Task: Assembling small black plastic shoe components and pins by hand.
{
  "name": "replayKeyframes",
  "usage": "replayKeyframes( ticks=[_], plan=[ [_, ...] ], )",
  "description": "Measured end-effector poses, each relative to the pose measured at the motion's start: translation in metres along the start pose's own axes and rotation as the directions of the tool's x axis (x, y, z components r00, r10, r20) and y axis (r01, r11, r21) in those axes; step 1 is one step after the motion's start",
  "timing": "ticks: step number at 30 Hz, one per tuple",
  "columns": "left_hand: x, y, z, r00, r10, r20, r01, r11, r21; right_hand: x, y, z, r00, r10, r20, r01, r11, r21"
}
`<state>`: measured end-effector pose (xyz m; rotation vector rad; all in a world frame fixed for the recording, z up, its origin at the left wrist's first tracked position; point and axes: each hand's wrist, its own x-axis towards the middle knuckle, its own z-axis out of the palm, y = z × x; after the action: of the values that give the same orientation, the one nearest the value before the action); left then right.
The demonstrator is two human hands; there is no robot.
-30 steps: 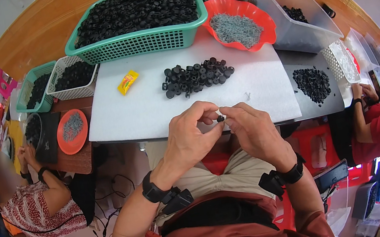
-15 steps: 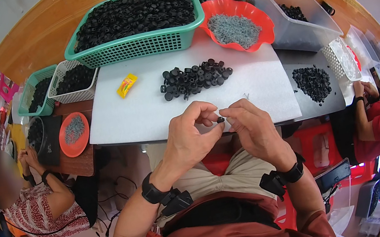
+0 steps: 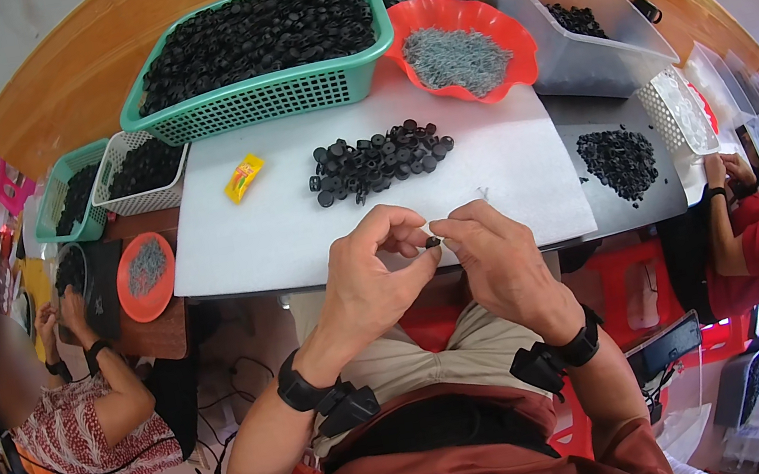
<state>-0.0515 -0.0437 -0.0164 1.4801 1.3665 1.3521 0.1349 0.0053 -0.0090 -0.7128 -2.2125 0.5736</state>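
Observation:
My left hand (image 3: 372, 264) pinches a small round black plastic part (image 3: 432, 242) between thumb and fingers, above the near edge of a white foam sheet (image 3: 228, 243). Right beside it, my right hand (image 3: 501, 251) has its thumb and fingertips pressed together at the part. Whatever those fingers hold is too small to make out. Beyond the hands lies a loose heap of similar black plastic parts (image 3: 376, 161). A few thin grey screws (image 3: 484, 193) rest on the sheet just past my right fingers.
A green basket (image 3: 274, 96) full of black parts stands at the back. Beside it is a red scalloped dish (image 3: 521, 60) of grey screws, then a clear bin (image 3: 613, 64). A yellow packet (image 3: 244, 178) lies on the sheet. Co-workers sit at left and right.
The table things have shifted slightly left in the picture. My hands keep the same pinch around the black part, fingertips close together. The left co-worker's hands have moved a little apart.

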Motion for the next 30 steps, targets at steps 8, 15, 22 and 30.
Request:
replayKeyframes(
  ticks=[8, 15, 22, 30],
  plan=[
    [0.001, 0.008, -0.005, 0.998, 0.009, 0.065, -0.011, 0.999, 0.033, -0.001, 0.013, -0.029, 0.986, 0.026, -0.165, -0.042, 0.995, -0.093],
    [-0.002, 0.005, -0.003, 0.991, -0.11, 0.071, 0.123, 0.97, -0.211, -0.013, 0.042, -0.045, 0.981, 0.138, -0.138, -0.182, 0.902, -0.392],
    [0.001, 0.0, -0.007, 0.988, -0.134, 0.078, 0.155, 0.897, -0.414, -0.011, 0.037, -0.048, 0.983, 0.143, -0.119, -0.176, 0.925, -0.338],
    [0.004, 0.001, -0.005, 0.922, -0.286, 0.261, 0.377, 0.507, -0.776, -0.009, 0.003, -0.028, 0.974, 0.036, -0.223, -0.029, 0.999, 0.031]
  ],
)
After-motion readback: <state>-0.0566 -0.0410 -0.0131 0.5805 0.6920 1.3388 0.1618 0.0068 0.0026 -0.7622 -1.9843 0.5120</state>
